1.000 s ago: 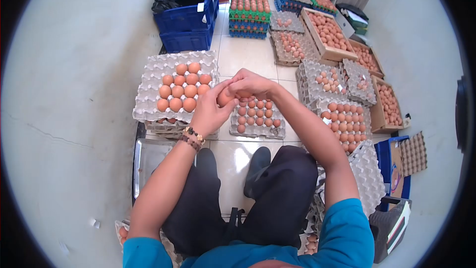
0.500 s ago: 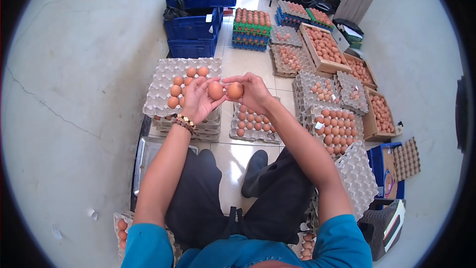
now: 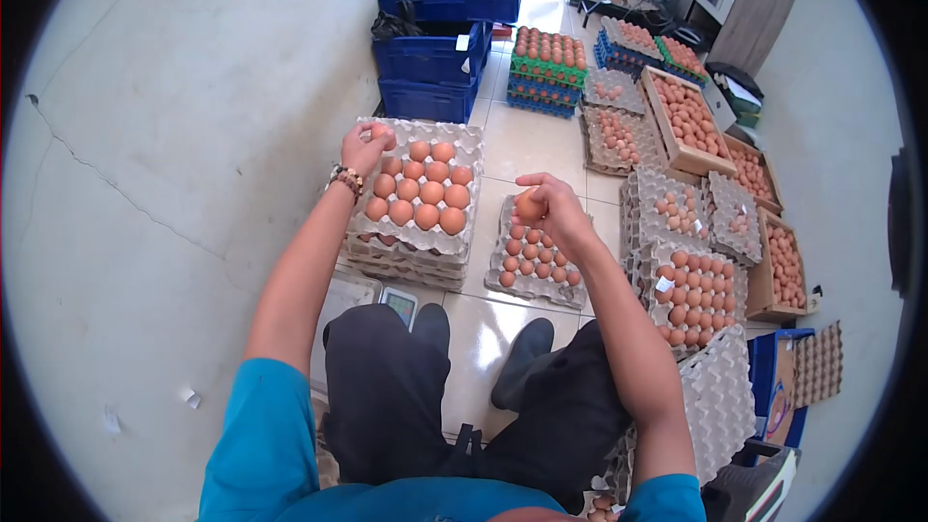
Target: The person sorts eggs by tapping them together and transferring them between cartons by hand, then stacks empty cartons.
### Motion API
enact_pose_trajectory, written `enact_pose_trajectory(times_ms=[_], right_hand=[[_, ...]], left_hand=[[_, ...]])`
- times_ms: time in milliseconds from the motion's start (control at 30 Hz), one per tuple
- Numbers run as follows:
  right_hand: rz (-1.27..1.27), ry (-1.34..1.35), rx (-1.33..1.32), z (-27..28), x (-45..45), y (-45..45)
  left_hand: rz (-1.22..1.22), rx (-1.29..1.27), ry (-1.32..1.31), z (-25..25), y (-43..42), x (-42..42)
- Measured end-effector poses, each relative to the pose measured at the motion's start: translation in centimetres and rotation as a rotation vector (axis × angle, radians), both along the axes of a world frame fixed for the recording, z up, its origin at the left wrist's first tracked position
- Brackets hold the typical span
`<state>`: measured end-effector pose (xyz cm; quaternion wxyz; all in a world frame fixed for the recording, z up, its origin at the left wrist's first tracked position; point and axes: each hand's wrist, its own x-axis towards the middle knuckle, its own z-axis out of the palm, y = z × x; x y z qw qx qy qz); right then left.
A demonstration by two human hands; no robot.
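My left hand (image 3: pixel 363 149) is closed round a brown egg (image 3: pixel 382 131) at the far left corner of a grey egg tray (image 3: pixel 468 142). That tray tops a stack of trays and bears several rows of brown eggs (image 3: pixel 407 190). My right hand (image 3: pixel 556 210) has its fingers curled round another brown egg (image 3: pixel 528 207). It is above the far part of a lower grey tray (image 3: pixel 503 282) on the floor, which holds several eggs (image 3: pixel 530 251).
Blue crates (image 3: pixel 425 58) stand at the far left. Green and blue egg trays (image 3: pixel 548 71) are beyond the hands. Wooden boxes of eggs (image 3: pixel 688 121) and grey tray stacks (image 3: pixel 692 292) line the right. A small scale display (image 3: pixel 399 304) is beside my left knee.
My hands have moved apart, each with an egg. The left has gone to the tray's far left corner, the right towards the lower tray. The view has shifted left.
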<state>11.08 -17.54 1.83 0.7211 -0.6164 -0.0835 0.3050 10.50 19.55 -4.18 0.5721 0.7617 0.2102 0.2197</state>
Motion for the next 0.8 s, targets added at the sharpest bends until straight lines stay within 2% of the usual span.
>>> enact_pose_trajectory(times_ms=[133,233,267,367,433,500,600,700,733,767,800], right_hand=[[-0.028,-0.011,-0.046,-0.3,0.2,1.1],[0.002,-0.067,-0.035,-0.5,0.4,1.3],[0.014,-0.091,-0.03,-0.5,0.4,1.3],[-0.038,-0.11,-0.031,-0.3,0.0,1.6],[-0.083,-0.133,-0.049,-1.0,0.4,1.6],[-0.093,-0.154,-0.076,-1.3,0.4,1.6],[-0.058,-0.233,-0.123,-1.5,0.2,2.3],[-0.052,-0.366,-0.127,-1.8,-0.2,3.2],[-0.051,-0.381,-0.105,-1.6,-0.4,3.3],[-0.05,-0.396,-0.084,-1.4,-0.5,3.2],[-0.104,-0.267,0.009,-1.3,-0.1,3.1]], left_hand=[[0.112,0.515,0.098,-0.9,-0.8,1.9],[0.16,0.636,0.16,-2.3,-1.2,2.4],[0.124,0.639,0.237,-0.4,-2.5,1.4],[-0.008,0.378,0.14,2.0,-6.1,0.2],[-0.378,0.262,-0.069,3.2,-9.1,-1.4],[-0.649,0.31,-0.221,3.4,-12.8,-3.0],[-0.757,0.232,-0.094,5.8,-17.8,-5.9],[-0.697,0.486,0.04,6.7,-18.7,-5.7],[-0.683,0.466,0.006,5.9,-18.4,-5.3],[-0.7,0.305,-0.032,5.0,-17.8,-4.7],[-0.714,0.146,-0.069,4.5,-17.0,-3.9]])
